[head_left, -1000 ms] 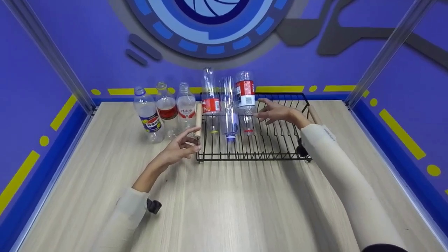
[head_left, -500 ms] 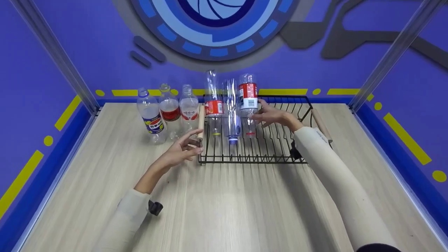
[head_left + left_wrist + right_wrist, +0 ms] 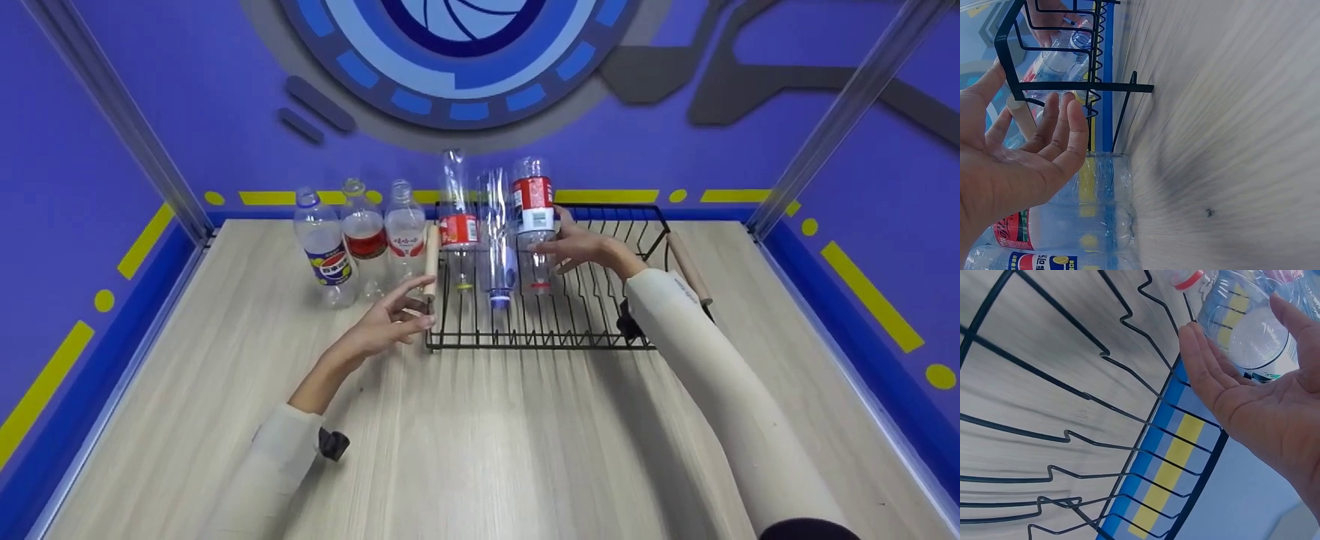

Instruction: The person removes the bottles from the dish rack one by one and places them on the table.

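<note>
A black wire rack (image 3: 540,346) with wooden handles stands at the back of the table. Three clear plastic bottles lean neck-down in its left part. Around the rightmost one, a red-and-white-labelled bottle (image 3: 534,196), my right hand (image 3: 589,245) has its thumb in front and fingers behind. In the right wrist view that hand cups the clear bottle (image 3: 1255,340) near its red neck ring. My left hand (image 3: 379,326) holds the rack's front left corner between thumb and index finger, beside the wooden handle (image 3: 1023,118). Its other fingers curl loosely under the rail.
Left of the rack stand three upright bottles: one with a blue label (image 3: 330,266), one with a dark red label (image 3: 366,245), and one with a red-and-white label (image 3: 406,241). A purple wall (image 3: 225,112) rises behind the wooden table (image 3: 480,450).
My right hand has moved left onto the rightmost bottle, closing its thumb and fingers around it. The left hand stays at the rack corner. The head view has shifted slightly.
</note>
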### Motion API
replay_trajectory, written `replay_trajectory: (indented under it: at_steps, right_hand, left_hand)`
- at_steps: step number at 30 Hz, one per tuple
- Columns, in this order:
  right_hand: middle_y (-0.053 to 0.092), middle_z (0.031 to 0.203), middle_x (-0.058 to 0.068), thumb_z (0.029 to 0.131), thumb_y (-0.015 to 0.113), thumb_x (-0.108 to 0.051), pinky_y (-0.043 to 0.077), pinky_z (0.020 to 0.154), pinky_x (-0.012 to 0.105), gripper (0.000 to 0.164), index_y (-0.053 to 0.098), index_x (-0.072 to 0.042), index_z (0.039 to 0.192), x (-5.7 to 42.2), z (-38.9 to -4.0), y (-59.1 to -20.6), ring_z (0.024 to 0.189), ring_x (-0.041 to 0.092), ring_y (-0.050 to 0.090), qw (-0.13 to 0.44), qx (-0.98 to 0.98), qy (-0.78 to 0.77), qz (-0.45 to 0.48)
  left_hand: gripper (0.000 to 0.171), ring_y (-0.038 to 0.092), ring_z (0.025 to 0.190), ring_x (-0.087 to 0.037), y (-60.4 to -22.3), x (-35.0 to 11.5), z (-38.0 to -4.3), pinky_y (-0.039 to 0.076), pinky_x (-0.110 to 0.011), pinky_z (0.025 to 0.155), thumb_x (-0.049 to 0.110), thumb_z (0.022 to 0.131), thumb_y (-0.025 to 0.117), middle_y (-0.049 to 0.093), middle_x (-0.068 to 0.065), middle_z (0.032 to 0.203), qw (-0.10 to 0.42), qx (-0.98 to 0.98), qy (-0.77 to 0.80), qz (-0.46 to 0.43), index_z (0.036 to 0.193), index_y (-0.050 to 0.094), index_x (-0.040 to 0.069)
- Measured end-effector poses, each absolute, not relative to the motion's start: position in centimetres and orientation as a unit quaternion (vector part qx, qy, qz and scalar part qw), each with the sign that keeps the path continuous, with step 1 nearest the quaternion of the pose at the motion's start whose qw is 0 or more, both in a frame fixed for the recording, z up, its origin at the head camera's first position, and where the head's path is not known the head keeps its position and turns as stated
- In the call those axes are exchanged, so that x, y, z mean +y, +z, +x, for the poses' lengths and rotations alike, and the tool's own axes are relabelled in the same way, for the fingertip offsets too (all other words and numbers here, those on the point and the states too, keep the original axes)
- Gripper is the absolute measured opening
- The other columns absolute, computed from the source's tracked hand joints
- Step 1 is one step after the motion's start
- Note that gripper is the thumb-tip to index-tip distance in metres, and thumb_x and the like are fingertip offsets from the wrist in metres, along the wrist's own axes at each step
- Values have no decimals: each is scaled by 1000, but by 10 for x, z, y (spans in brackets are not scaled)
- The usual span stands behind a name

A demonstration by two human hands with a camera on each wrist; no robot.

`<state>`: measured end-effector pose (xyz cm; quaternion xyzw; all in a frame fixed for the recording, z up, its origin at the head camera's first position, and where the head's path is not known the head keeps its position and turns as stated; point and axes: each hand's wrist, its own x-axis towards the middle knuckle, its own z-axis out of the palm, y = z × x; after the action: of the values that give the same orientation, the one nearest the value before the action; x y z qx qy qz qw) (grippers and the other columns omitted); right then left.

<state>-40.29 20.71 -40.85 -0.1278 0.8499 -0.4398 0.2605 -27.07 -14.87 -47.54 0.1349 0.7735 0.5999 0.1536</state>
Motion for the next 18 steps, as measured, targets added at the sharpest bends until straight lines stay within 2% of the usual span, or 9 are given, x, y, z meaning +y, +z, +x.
replay_trajectory:
  at_steps: [3, 8, 12, 18]
  right_hand:
    - [48, 142, 30, 102, 64, -29, 55, 98, 52, 101, -18, -19, 161, 209, -401, -409, 104, 37, 67, 260, 840, -460, -120]
    - [46, 144, 31, 102, 63, -24, 56, 96, 53, 95, -11, -19, 161, 217, -396, -405, 108, 43, 67, 262, 828, -483, -110]
    - [45, 145, 32, 103, 62, -21, 57, 94, 52, 91, -7, -19, 161, 223, -392, -400, 106, 42, 69, 260, 819, -499, -109]
    - [41, 144, 31, 104, 60, -19, 59, 92, 50, 90, -8, -19, 162, 238, -385, -395, 103, 37, 70, 249, 814, -513, -106]
  left_hand:
    - [70, 62, 108, -18, -474, -150, -271, 55, -39, 86, 23, 99, 69, 57, -20, 135, 154, 776, 597, 133, 160, 34, 28]
    - [70, 62, 108, -20, -477, -149, -270, 54, -35, 81, 21, 99, 68, 56, -20, 134, 153, 771, 603, 137, 160, 34, 25]
    - [69, 62, 107, -19, -476, -149, -270, 54, -36, 82, 21, 100, 68, 56, -19, 133, 149, 770, 604, 139, 160, 34, 24]
    - [70, 62, 111, -22, -476, -149, -270, 54, -34, 82, 22, 100, 67, 55, -22, 136, 152, 771, 602, 137, 161, 33, 25]
